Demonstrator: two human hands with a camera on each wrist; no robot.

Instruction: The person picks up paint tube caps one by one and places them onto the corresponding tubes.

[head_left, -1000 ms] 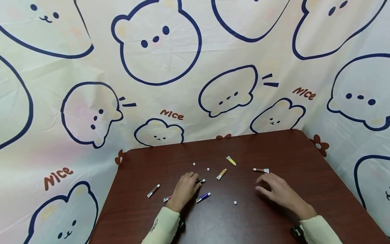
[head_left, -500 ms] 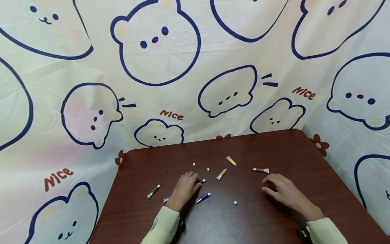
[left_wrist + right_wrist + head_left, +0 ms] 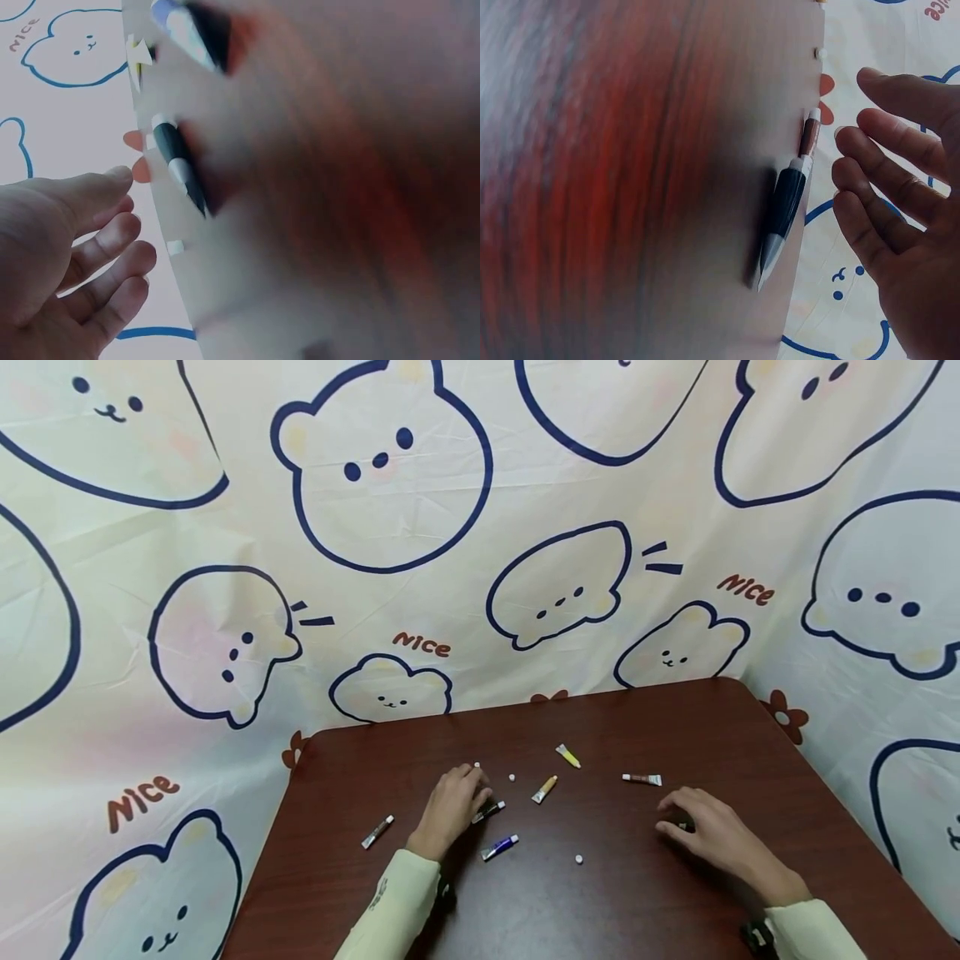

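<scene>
My left hand (image 3: 448, 810) hovers over the left-middle of the table, fingers loosely bent and holding nothing. Just right of it lies a black paint tube with a white cap (image 3: 489, 812); the left wrist view shows that tube (image 3: 178, 159) apart from the fingertips. A blue paint tube (image 3: 499, 847) lies nearer the front. My right hand (image 3: 723, 839) is held over the right side, fingers relaxed with nothing between them. A dark paint tube (image 3: 783, 204) lies beside its fingers in the right wrist view, mostly hidden by the hand from above. Beyond is a brown tube (image 3: 642, 780).
Yellow (image 3: 568, 756) and ochre (image 3: 545, 789) tubes lie towards the back, and a grey-brown tube (image 3: 377, 832) at the left. Loose white caps (image 3: 579, 859) are scattered on the brown table (image 3: 600, 910). A printed cloth (image 3: 375, 610) hangs behind.
My left hand has lifted off the black tube and shifted back and left, uncovering it. A red tube is now hidden by that arm. My right hand has drawn right, away from the brown tube.
</scene>
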